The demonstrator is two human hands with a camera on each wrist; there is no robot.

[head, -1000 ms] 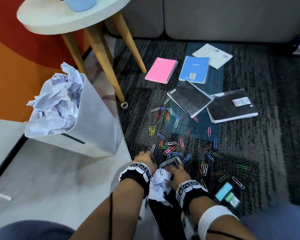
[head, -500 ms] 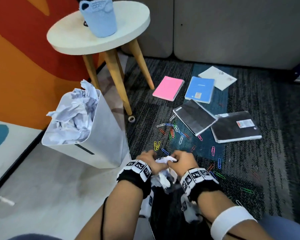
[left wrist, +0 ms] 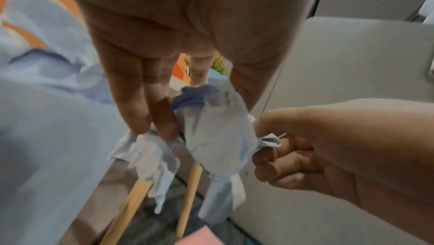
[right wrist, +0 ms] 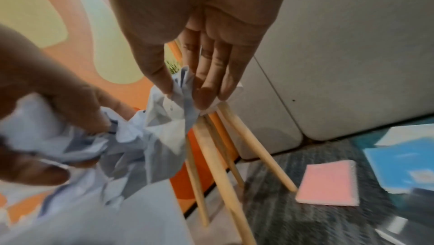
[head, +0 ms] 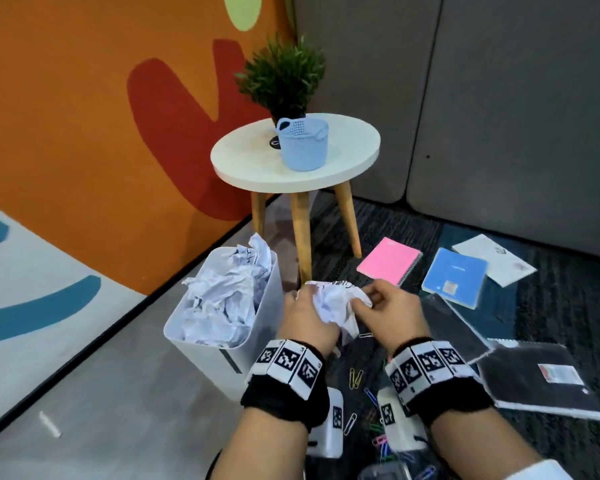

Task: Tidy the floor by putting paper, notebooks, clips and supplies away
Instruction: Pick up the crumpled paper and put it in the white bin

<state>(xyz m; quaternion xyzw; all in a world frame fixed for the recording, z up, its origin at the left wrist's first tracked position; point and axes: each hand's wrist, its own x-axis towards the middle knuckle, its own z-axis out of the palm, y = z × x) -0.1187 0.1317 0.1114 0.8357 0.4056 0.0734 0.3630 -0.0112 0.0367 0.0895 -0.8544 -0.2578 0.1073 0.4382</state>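
**Q.** Head view: why do both hands meet on one item?

**A.** The left hand (head: 307, 318) and right hand (head: 390, 311) share a crumpled paper (head: 335, 303), held in the air just to the right of the white bin (head: 250, 344). Working from both sides probably packs the sheet smaller, since the bin is already heaped with paper wads (head: 226, 299). The side table (head: 295, 168) stands behind the bin; the pink notebook (head: 390, 259), blue notebook (head: 454, 277) and black notebook (head: 541, 379) lie on the carpet to the right of the bin, with paper clips (head: 355, 377) scattered on the carpet below the hands, to the bin's right.

**Q.** Left wrist view: how do the fingers sit?

**A.** The left hand's fingers (left wrist: 140, 111) point down, pressed together, and pinch the paper's edge against the thumb. The right hand's fingers (left wrist: 281, 158) curl round the opposite edge. The bin side is a pale blur at the left.

**Q.** Right wrist view: does it agree?

**A.** Yes. The right hand's fingers (right wrist: 209, 85) lie close together and pinch a corner of the paper against the thumb; the left hand (right wrist: 47, 100) grips the bulk on the bin side. The table legs (right wrist: 211, 156) show behind the paper. The wad appears not yet binned, and the notebooks and clips remain.
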